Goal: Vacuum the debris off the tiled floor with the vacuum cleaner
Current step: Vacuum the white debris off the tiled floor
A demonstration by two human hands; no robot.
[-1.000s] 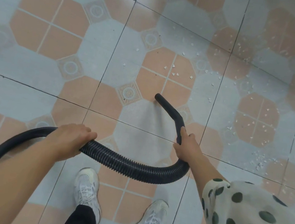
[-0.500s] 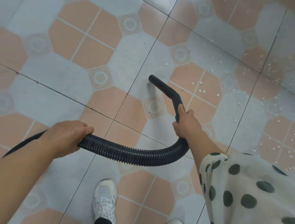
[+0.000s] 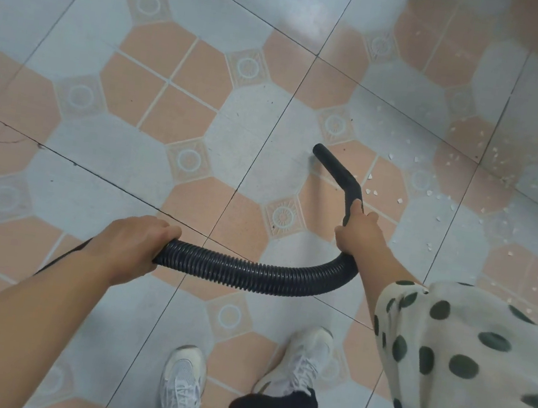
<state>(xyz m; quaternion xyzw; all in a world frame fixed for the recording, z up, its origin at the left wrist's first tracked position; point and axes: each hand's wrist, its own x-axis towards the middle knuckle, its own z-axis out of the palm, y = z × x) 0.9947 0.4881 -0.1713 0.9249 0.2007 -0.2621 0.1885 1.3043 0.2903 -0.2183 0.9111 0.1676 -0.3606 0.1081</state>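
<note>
Peach-and-grey tiled floor [image 3: 130, 149] spreads underfoot. Right hand [image 3: 358, 232] is curled round the black nozzle [image 3: 338, 168] just below its bend, and the tip points ahead and left of that grip. Left hand [image 3: 130, 246] wraps the ribbed hose [image 3: 250, 275], which sags between both grips. White debris [image 3: 371, 191] lies scattered just right of the nozzle and beyond the right hand.
</note>
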